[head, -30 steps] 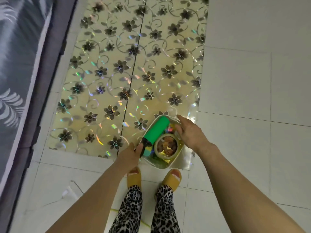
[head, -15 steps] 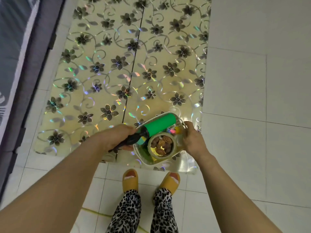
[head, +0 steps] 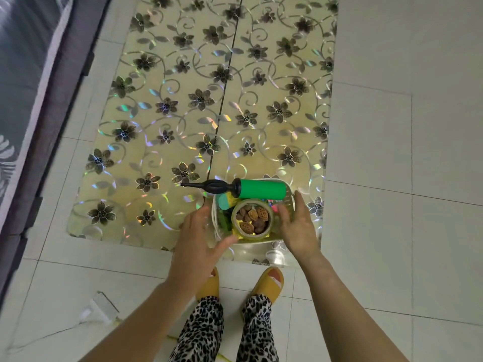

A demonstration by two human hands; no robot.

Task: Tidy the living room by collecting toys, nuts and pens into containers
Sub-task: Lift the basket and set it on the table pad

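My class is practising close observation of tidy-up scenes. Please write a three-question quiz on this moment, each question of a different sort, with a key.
1. True or false: the green pump lies across the top of the clear basket, its black nozzle sticking out past the rim.
2. Multiple choice: the round tub in the basket holds (a) pens, (b) nuts, (c) coins.
3. Fill in: the left hand and right hand are on either side of the basket, both with fingers ____.

Key: 1 true; 2 b; 3 open.
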